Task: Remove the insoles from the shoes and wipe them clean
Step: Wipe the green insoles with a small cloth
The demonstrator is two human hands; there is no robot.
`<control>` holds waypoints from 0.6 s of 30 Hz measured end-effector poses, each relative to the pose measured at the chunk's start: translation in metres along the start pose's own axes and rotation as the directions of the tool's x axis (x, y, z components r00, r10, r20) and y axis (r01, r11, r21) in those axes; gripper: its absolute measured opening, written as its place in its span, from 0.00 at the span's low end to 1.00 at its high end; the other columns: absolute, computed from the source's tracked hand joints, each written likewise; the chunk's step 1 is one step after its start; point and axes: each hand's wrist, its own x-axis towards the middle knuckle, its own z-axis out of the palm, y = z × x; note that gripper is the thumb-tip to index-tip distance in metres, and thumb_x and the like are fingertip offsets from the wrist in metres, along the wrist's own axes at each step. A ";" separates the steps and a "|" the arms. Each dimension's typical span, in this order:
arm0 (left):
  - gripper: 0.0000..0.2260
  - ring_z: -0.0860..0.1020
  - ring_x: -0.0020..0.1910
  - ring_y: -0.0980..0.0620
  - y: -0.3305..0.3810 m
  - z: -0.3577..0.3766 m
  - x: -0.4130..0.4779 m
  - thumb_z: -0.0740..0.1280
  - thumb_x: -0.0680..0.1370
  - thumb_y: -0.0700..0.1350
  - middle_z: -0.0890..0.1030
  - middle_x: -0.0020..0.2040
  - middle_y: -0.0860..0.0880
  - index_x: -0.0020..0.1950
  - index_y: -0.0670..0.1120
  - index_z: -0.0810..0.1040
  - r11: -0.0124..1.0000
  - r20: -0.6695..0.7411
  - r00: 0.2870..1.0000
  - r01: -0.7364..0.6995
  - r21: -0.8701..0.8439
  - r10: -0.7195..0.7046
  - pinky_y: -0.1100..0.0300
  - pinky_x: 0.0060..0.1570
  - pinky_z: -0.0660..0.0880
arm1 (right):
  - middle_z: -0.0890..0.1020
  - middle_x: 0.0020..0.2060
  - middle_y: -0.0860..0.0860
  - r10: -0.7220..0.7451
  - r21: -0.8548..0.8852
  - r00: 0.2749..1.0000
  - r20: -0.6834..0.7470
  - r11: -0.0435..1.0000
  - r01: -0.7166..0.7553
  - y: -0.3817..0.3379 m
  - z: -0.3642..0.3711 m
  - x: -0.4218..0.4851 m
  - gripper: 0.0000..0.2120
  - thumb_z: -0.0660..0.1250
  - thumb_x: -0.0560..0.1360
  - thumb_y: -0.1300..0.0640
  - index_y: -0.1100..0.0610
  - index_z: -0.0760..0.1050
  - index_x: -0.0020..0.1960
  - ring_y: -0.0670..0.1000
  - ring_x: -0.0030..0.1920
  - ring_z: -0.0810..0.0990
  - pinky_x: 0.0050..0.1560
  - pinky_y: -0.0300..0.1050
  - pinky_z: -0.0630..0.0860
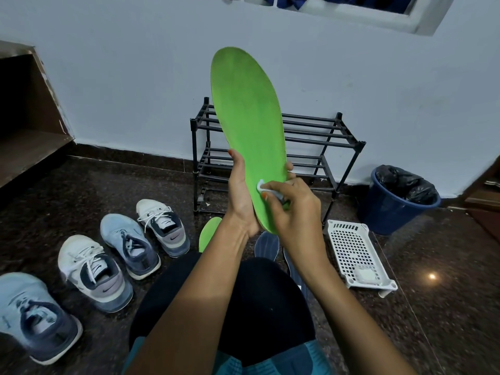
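Above your lap, left hand grips the green insole upright near its heel, fingers curled round both edges. Right hand pinches a white wipe against the insole's lower face. Four shoes sit on the floor at your left, a second insole just right of them.

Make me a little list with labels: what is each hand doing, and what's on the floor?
left hand: grips the long bright green foam insole near its heel, upright
right hand: pinches a small white wipe against that insole
floor: second green insole, dark blue insoles, four laced sneakers
beside: white perforated plastic basket, blue plastic bucket
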 end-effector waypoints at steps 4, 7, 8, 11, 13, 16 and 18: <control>0.38 0.78 0.37 0.49 0.001 0.001 0.000 0.44 0.76 0.70 0.80 0.40 0.43 0.49 0.39 0.78 0.999 0.005 1.000 0.006 -0.036 -0.006 0.58 0.40 0.78 | 0.76 0.38 0.50 -0.002 0.034 0.999 0.054 0.999 0.000 -0.003 -0.002 -0.009 0.08 0.70 0.70 0.64 0.60 0.82 0.49 0.52 0.40 0.76 0.44 0.46 0.72; 0.37 0.78 0.38 0.48 0.001 0.002 0.000 0.44 0.76 0.70 0.79 0.41 0.43 0.49 0.40 0.79 0.999 -0.005 1.000 0.008 -0.053 -0.009 0.58 0.41 0.78 | 0.76 0.40 0.52 0.008 0.014 0.999 0.044 1.000 -0.009 0.000 0.000 -0.008 0.07 0.70 0.71 0.62 0.58 0.82 0.49 0.55 0.44 0.77 0.49 0.58 0.74; 0.38 0.78 0.38 0.48 0.000 0.002 0.000 0.44 0.76 0.70 0.79 0.41 0.43 0.48 0.40 0.80 0.999 -0.005 1.000 0.007 -0.046 -0.008 0.57 0.41 0.77 | 0.77 0.42 0.54 0.005 -0.004 1.000 0.031 1.000 -0.005 0.001 0.001 -0.006 0.07 0.69 0.72 0.62 0.58 0.81 0.49 0.56 0.46 0.77 0.50 0.59 0.73; 0.39 0.79 0.39 0.48 -0.001 0.002 0.000 0.42 0.76 0.70 0.80 0.41 0.43 0.42 0.43 0.84 1.000 -0.005 1.000 0.011 0.003 -0.011 0.57 0.42 0.78 | 0.76 0.42 0.53 -0.001 -0.066 0.999 -0.042 0.998 -0.002 0.002 0.002 0.002 0.07 0.69 0.72 0.62 0.59 0.81 0.50 0.56 0.46 0.76 0.47 0.60 0.73; 0.40 0.79 0.39 0.48 -0.001 0.001 0.000 0.42 0.76 0.69 0.80 0.40 0.44 0.40 0.45 0.85 1.000 -0.012 1.000 0.006 0.017 -0.005 0.57 0.44 0.77 | 0.75 0.41 0.54 0.012 -0.068 0.998 -0.054 0.998 -0.016 0.002 0.004 0.004 0.08 0.68 0.72 0.64 0.60 0.81 0.51 0.56 0.46 0.76 0.47 0.60 0.73; 0.39 0.79 0.39 0.48 0.001 0.000 0.000 0.43 0.76 0.70 0.80 0.41 0.43 0.45 0.42 0.83 1.000 -0.004 1.000 0.007 -0.007 -0.007 0.55 0.43 0.77 | 0.76 0.43 0.56 0.033 -0.010 0.999 -0.001 0.999 -0.033 0.001 0.006 0.000 0.08 0.68 0.72 0.64 0.60 0.81 0.51 0.57 0.52 0.76 0.51 0.60 0.73; 0.38 0.78 0.38 0.48 0.003 0.000 0.000 0.44 0.76 0.70 0.79 0.40 0.42 0.49 0.40 0.79 0.999 -0.010 1.000 0.002 -0.037 -0.003 0.56 0.41 0.77 | 0.76 0.43 0.56 0.047 0.058 0.998 0.047 0.997 -0.049 -0.002 0.004 -0.007 0.08 0.69 0.72 0.64 0.59 0.81 0.50 0.55 0.52 0.76 0.52 0.56 0.73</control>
